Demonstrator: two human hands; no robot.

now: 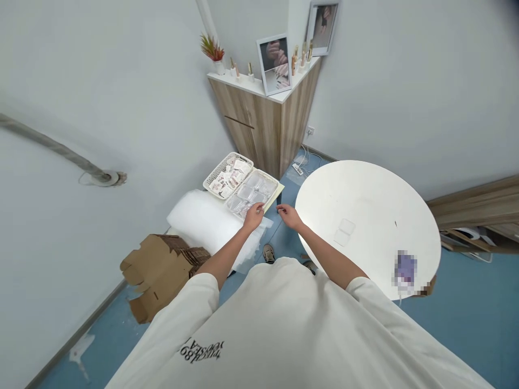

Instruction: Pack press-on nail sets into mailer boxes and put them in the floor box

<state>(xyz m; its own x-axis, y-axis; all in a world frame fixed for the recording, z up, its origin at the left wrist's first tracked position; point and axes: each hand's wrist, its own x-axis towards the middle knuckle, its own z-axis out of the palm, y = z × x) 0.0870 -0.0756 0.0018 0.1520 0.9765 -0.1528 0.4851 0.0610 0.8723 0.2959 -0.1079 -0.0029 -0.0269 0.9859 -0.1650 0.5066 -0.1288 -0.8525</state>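
Observation:
My left hand (254, 216) is at the near edge of a white basket (232, 206) of clear plastic cases (256, 187). Its fingers are bent together; whatever they may hold is too small to make out. Between that basket and the round white table (365, 189), my right hand (289, 216) hovers with curled fingers. Anything in them is hidden. A second white basket (208, 182), touching the first, holds printed cards or packets (230, 179). On the table lies a clear plastic case (344, 232), apparently opened flat.
A white foam-like roll (206, 216) and a folded cardboard box (158, 270) sit at left. Behind stands a wooden corner cabinet (259, 119) with framed pictures (276, 65) and small bottles. A power strip (298, 169) with cables lies on the blue floor. The table carries a blurred purple item (405, 268).

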